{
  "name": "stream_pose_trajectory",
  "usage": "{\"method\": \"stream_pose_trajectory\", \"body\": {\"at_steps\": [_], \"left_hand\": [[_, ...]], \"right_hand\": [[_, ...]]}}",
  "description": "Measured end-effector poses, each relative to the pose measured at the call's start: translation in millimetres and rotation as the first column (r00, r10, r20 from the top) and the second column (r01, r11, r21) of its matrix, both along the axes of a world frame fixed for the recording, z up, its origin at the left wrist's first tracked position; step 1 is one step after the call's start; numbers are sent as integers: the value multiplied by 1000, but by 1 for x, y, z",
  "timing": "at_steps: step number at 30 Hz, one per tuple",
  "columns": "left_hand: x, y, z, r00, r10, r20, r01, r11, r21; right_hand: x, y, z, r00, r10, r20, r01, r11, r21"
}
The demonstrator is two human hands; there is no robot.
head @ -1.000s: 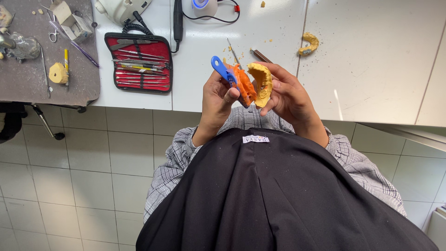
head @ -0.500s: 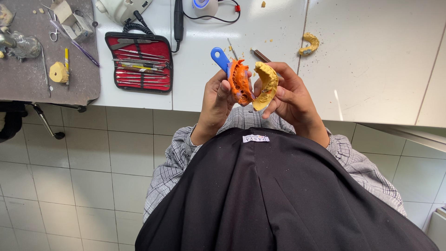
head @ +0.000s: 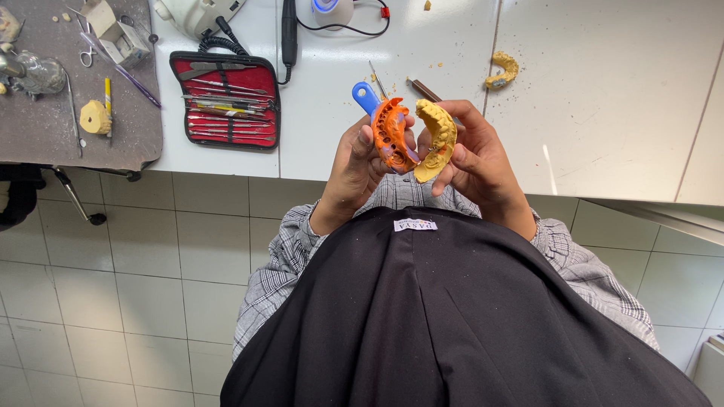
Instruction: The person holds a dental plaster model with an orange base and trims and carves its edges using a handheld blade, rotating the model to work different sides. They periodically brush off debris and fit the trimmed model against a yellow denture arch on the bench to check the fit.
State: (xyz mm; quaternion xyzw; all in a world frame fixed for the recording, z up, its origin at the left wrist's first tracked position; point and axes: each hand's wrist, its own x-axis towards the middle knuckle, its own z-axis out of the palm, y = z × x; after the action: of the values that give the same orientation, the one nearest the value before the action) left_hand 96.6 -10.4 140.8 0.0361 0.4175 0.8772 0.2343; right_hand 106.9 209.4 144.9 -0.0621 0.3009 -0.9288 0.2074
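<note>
Head view: the left hand (head: pixel 360 162) grips a blue-handled impression tray (head: pixel 388 132) filled with pitted orange material; the right hand (head: pixel 483 162) clasps a rough, yellow, arch-shaped plaster cast (head: pixel 436 139).

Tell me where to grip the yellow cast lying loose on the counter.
Take the yellow cast across its curved arch, one finger inside the bend and one outside, coming straight down from above. It lies flat on the white counter with bare surface around it, well apart from both hands, so probably nothing blocks a top approach.
</note>
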Motion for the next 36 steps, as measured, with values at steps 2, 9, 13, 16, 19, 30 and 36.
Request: {"method": "stream_pose_trajectory", "body": {"at_steps": [2, 9, 13, 16, 19, 30, 36], "left_hand": [[0, 0, 0, 1000, -10, -2, 10, 1000, 3], [-1, 1, 4, 1000, -17, 15, 17, 1000, 10], [-2, 2, 8, 1000, -24, 13, 24, 1000, 11], [-2, 2, 10, 999, -30, 13, 30, 999, 12], [-2, 2, 11, 999, -33, 11, 33, 999, 11], [-2, 0, 11, 998, -50, 22, 50, 998, 39], [-2, -2, 8, 998, -59, 38, 54, 993, 101]], "right_hand": [[1, 0, 1, 1000, -6, 1, 6, 1000, 4], [1, 1, 0, 1000, -20, -5, 20, 999, 27], [2, 2, -1, 1000, -20, -11, 20, 999, 36], [2, 3, -2, 1000, -20, -7, 20, 999, 38], [2, 4, -2, 1000, -13, -16, 14, 1000, 25], [7, 8, -13, 1000, 0, -20, 0, 1000, 16], [8, 11, -25, 999, 22, -25, -22, 1000, -9]]}}
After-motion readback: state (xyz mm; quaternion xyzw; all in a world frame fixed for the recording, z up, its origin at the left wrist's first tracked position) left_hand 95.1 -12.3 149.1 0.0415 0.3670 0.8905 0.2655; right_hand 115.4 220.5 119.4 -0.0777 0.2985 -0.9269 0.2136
